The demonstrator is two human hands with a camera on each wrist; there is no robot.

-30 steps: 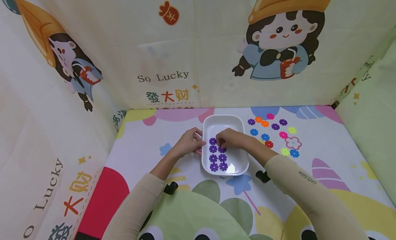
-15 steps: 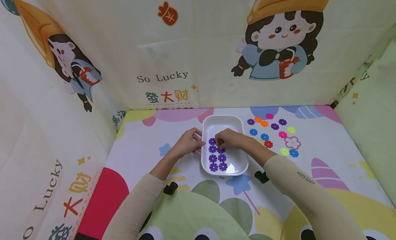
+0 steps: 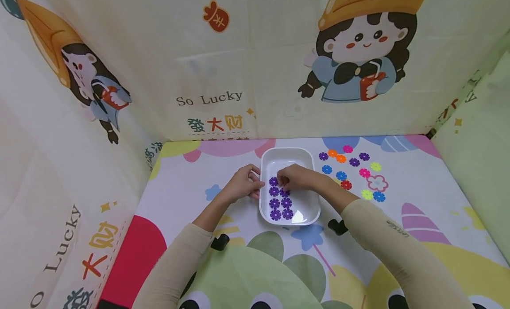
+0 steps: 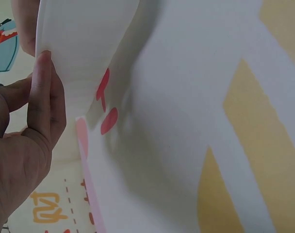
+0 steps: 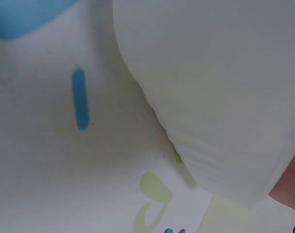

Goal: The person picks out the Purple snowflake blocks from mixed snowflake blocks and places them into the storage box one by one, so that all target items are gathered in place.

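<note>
A white tray (image 3: 306, 211) lies on the table with several purple flower-shaped pieces (image 3: 275, 203) in two columns along its left side. My left hand (image 3: 241, 183) holds the tray's left rim; in the left wrist view its fingers (image 4: 42, 77) lie against the outer wall. Reaching over the right rim, my right hand (image 3: 295, 178) is inside the tray with curled fingers, pinching at the top of the second column. Its fingertips partly cover a purple piece there. From the right wrist, only the tray's outer wall (image 5: 220, 97) and a sliver of hand show.
Loose flower-shaped pieces lie right of the tray, among them orange (image 3: 341, 158), blue (image 3: 326, 169), red (image 3: 346, 185), pink (image 3: 364, 172) and purple (image 3: 354, 162) ones. A printed cloth (image 3: 167, 167) covers the table. Curtains (image 3: 275, 79) stand at the back and sides.
</note>
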